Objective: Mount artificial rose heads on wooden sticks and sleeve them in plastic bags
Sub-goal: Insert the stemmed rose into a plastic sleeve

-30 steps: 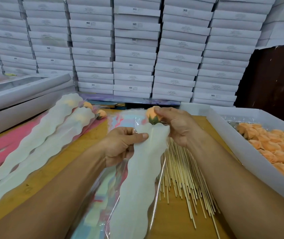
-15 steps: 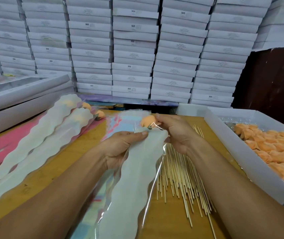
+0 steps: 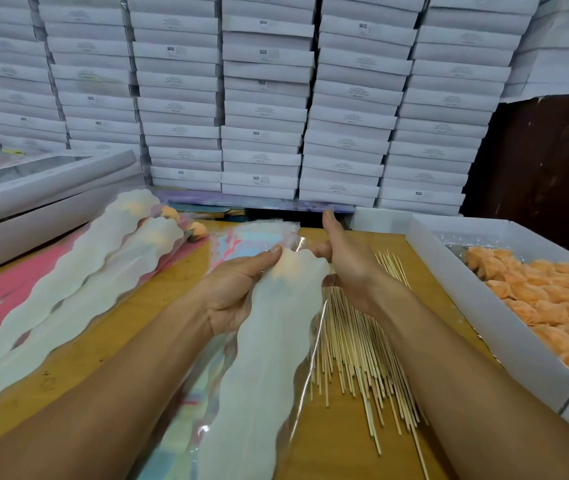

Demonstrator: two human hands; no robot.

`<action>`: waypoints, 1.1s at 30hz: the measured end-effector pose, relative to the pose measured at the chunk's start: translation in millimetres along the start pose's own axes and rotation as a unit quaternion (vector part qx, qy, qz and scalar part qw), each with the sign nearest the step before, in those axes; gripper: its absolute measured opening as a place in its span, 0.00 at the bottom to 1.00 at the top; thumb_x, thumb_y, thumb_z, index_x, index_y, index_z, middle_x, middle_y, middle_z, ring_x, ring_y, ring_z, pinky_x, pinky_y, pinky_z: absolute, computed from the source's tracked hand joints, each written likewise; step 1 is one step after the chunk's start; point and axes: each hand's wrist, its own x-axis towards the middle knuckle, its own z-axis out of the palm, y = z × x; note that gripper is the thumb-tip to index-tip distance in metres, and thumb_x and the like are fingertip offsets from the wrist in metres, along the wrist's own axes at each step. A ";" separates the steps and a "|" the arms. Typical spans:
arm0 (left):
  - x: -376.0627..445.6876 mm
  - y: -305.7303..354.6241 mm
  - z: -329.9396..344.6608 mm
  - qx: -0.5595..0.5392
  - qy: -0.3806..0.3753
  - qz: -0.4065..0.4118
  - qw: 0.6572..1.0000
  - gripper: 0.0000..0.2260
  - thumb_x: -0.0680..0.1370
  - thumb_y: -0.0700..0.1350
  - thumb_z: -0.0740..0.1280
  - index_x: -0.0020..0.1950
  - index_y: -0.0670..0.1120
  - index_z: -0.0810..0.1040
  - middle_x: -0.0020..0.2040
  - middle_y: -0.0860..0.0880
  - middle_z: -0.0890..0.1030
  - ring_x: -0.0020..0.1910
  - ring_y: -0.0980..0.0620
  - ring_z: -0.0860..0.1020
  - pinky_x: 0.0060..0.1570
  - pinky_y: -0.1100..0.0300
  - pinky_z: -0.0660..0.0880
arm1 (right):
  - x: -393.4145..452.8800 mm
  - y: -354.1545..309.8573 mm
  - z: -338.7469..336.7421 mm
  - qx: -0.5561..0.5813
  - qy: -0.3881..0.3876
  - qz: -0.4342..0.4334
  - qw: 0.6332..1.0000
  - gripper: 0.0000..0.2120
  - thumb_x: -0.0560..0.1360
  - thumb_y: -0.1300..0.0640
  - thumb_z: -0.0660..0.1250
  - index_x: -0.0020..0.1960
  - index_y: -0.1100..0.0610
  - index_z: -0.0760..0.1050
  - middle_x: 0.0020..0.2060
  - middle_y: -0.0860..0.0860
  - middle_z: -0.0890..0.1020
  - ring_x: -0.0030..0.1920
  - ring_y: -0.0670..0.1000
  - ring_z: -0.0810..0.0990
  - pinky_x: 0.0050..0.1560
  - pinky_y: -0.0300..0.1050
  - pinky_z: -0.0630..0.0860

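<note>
Your left hand [image 3: 241, 289] grips the upper part of a long white scalloped plastic bag [image 3: 269, 348], thumb pressed on its front near the mouth. Inside it, right at the top, sits an orange rose head [image 3: 285, 268], showing faintly through the film, so this flower looks sleeved or nearly so. The stick under it is hidden by the bag, and I cannot tell how far down it reaches. Your right hand [image 3: 345, 261] is at the bag's right top corner: the thumb stands up free, the fingers are curled in against the clear edge of the film, seemingly pinching it, though the contact is hard to make out.

Judging what is done: at about 10 o'clock from your hands lie two more white sleeves [image 3: 79, 282] side by side on the wooden table [image 3: 172, 282], each with an orange head at its far end, and beside their tops a couple more heads poke out. So only a handful are finished.

What is left looks like much more. At 3 o'clock, the white tray [image 3: 484, 306] is packed with loose rose heads [image 3: 553, 306]. Just right of the bag, at 5 o'clock, a pile of bare wooden sticks [image 3: 355, 348] waits. Under your left hand, unused bags [image 3: 241, 237] lie stacked.
</note>
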 end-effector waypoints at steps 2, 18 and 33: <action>1.5 -0.1 -0.3 0.003 0.041 0.003 0.999 0.18 0.78 0.49 0.67 0.62 0.38 0.81 0.55 0.37 0.84 0.45 0.42 0.85 0.43 0.51 0.83 | 0.6 2.1 0.9 -0.026 -0.022 0.000 0.999 0.39 0.80 0.29 0.48 0.49 0.58 0.86 0.48 0.50 0.87 0.46 0.49 0.82 0.43 0.44 0.75; 3.9 1.2 -0.4 0.069 0.183 0.081 0.977 0.14 0.80 0.45 0.67 0.62 0.41 0.81 0.52 0.35 0.84 0.40 0.39 0.83 0.36 0.50 0.81 | -2.1 14.8 10.4 0.096 -0.106 0.032 0.989 0.10 0.77 0.56 0.72 0.56 0.58 0.81 0.38 0.51 0.83 0.29 0.47 0.80 0.31 0.44 0.79; 0.4 2.3 1.5 0.072 0.131 0.050 0.987 0.20 0.72 0.51 0.74 0.57 0.39 0.82 0.52 0.36 0.84 0.43 0.40 0.83 0.47 0.48 0.82 | 0.2 12.6 10.8 0.149 -0.055 0.075 0.984 0.17 0.76 0.64 0.71 0.64 0.63 0.78 0.46 0.58 0.85 0.33 0.50 0.82 0.28 0.40 0.77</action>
